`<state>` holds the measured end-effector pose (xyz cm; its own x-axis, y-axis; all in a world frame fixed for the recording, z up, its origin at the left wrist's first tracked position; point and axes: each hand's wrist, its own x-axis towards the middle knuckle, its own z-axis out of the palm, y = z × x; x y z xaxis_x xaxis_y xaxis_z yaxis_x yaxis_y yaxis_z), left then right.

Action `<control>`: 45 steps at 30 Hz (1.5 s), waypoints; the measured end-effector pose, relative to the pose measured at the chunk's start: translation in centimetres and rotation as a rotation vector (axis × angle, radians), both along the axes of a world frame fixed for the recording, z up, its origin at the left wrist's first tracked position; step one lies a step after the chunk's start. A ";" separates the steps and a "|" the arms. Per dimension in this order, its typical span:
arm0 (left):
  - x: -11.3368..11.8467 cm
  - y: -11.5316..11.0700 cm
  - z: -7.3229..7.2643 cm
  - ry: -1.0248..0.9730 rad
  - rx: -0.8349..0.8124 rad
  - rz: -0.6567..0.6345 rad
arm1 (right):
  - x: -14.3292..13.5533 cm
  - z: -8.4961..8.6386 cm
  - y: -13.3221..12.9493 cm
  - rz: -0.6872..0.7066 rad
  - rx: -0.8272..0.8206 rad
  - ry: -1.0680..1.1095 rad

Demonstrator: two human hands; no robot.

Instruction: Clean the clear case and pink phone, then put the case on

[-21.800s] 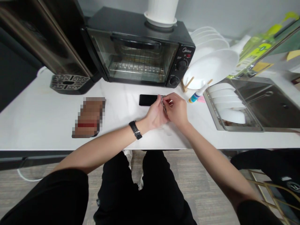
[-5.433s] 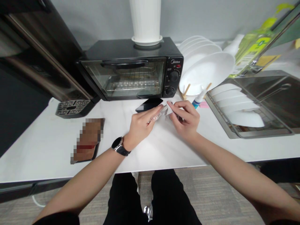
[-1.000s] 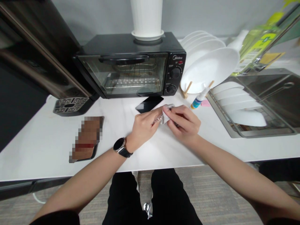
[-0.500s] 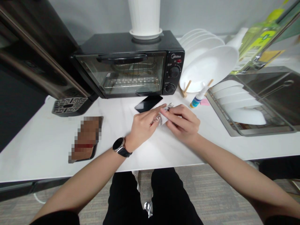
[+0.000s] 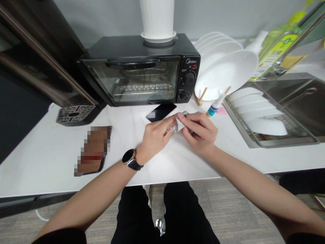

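Both hands meet over the counter and hold a small white piece (image 5: pixel 180 125) with shiny, crinkled clear film (image 5: pixel 173 128) at its left side; it looks like a wrapper. My left hand (image 5: pixel 156 135), a black watch on its wrist, is closed on the film side. The fingers of my right hand (image 5: pixel 200 132) pinch the white side, thumb and forefinger together. Something small and dark shows by the right fingers, too hidden to name. Just behind the hands lies a dark phone (image 5: pixel 162 112). A small spray bottle (image 5: pixel 213 107) stands to the right.
Behind the phone is a black toaster oven (image 5: pixel 142 47) with a white pot (image 5: pixel 157 20) on top. White plates (image 5: pixel 225 73) stand in a rack, and bowls (image 5: pixel 266 126) sit by the sink at right. A second phone (image 5: pixel 92 150), its screen blurred, lies at left.
My right fingers have shifted slightly on the white piece, and more of its white surface shows between the hands. My left hand has barely moved.
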<state>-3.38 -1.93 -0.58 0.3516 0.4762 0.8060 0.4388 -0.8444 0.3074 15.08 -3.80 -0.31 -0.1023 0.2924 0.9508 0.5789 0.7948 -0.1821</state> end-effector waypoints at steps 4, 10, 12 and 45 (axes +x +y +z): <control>0.0 -0.2 0.1 -0.006 -0.016 -0.065 | -0.2 0.3 -0.3 0.118 0.074 -0.082; -0.1 -0.5 0.4 -0.006 -0.020 -0.110 | -0.1 0.6 -0.3 0.204 0.118 -0.151; 0.0 -0.4 0.4 -0.014 0.002 -0.094 | -0.1 0.3 -0.2 0.166 0.099 -0.139; 0.0 -0.1 0.2 -0.024 0.053 -0.057 | 0.3 0.1 0.0 0.089 0.084 -0.139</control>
